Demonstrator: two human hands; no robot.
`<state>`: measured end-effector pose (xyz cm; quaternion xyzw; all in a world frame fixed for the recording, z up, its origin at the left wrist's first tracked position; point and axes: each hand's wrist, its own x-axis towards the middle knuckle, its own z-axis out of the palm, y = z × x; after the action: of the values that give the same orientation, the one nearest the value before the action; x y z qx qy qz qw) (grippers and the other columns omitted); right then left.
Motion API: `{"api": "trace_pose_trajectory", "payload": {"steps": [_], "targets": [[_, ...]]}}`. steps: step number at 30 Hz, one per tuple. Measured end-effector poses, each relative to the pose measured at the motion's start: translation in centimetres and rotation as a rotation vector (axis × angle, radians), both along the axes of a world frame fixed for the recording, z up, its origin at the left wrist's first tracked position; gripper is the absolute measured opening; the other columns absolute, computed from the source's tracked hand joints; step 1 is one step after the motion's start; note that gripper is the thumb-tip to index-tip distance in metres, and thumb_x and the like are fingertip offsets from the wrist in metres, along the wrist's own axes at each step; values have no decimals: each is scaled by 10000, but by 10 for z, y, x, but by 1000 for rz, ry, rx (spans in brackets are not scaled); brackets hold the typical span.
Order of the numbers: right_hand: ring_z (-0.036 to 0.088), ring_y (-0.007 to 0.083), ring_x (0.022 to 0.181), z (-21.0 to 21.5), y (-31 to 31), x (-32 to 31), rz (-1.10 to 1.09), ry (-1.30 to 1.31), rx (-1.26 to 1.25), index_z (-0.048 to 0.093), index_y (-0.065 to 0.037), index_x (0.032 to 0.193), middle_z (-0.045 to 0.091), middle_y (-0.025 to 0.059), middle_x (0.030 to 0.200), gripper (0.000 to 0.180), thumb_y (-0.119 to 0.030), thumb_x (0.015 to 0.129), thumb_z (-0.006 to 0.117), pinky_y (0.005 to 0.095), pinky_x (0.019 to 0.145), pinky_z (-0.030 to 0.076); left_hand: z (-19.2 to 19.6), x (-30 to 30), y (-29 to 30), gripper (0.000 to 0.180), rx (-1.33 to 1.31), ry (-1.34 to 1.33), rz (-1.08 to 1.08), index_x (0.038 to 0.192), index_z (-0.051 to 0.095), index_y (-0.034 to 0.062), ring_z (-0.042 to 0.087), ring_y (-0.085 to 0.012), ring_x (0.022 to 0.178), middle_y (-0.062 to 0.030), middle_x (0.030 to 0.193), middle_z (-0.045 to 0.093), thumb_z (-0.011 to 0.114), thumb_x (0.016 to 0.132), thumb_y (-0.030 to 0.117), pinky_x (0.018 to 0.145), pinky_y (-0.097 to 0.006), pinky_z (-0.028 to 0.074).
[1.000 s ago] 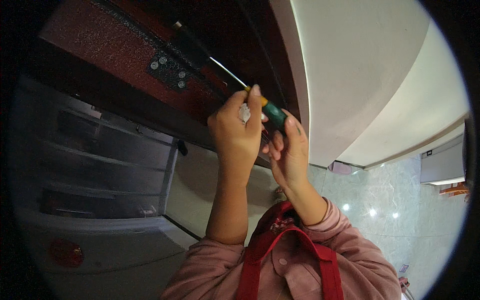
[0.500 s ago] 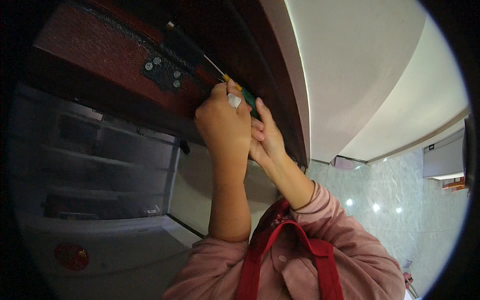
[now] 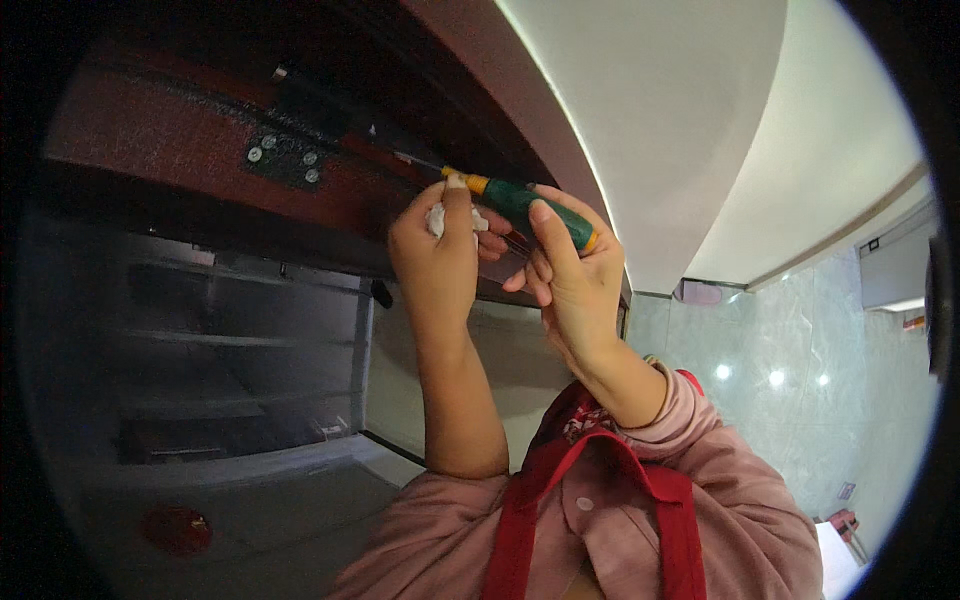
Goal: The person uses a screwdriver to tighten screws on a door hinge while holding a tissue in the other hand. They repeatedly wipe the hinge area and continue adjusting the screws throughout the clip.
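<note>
My right hand (image 3: 580, 270) grips the green and yellow handle of a screwdriver (image 3: 520, 203), its thumb along the handle. The shank points up and left toward the dark red wooden door edge; its tip is hard to make out in shadow. My left hand (image 3: 435, 245) is closed around a crumpled white wad (image 3: 437, 220), perhaps tissue or thin plastic. Its thumb presses the screwdriver's yellow collar. Left of the hands, a dark hinge plate (image 3: 283, 160) with several silvery screw heads lies against the dark red wood (image 3: 150, 150).
A pale curved wall (image 3: 640, 120) rises on the right beside the dark frame. Lower left is a dim shelved area (image 3: 230, 340) with a red round object (image 3: 178, 530). Shiny light tiles (image 3: 740, 340) cover the floor at right, with a pink item (image 3: 698, 292) by the wall.
My right hand has moved right and opened its hold along the handle, so more of the green handle shows. The white wad shows more in my left hand. The whole view has shifted slightly.
</note>
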<state>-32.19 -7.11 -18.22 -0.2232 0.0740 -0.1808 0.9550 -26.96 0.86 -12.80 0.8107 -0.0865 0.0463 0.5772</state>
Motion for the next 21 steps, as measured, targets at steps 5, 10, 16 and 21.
{"api": "trace_pose_trajectory", "payload": {"steps": [5,10,16,21], "targets": [[442,61,395,-9,-19,-19,-55,45,-99,571,78,1105,472,7,513,321,-165,904,631,258,441,514,-3,-12,-9,345,23,-6,-74,896,640,-11,592,-103,497,-83,638,646,506,974,297,447,-218,460],[448,58,408,-17,-24,-32,-152,-32,-190,574,65,1116,524,22,555,294,-142,911,618,249,448,500,-14,-15,-6,336,-7,-174,53,995,631,1,591,-99,503,-91,690,666,515,973,316,451,-200,457],[435,59,401,-35,-38,-44,-207,-36,-157,570,61,1121,508,19,536,279,-124,915,602,262,448,495,-2,10,5,336,-905,111,-247,1262,528,62,503,-66,478,1,740,644,513,970,226,435,-169,422],[401,60,380,-40,-59,-61,-155,-35,-164,551,73,1130,463,5,506,290,-138,931,562,270,428,479,6,22,-21,295,-1831,510,-381,1212,541,43,511,-64,458,40,657,612,536,943,164,424,-172,435]]}}
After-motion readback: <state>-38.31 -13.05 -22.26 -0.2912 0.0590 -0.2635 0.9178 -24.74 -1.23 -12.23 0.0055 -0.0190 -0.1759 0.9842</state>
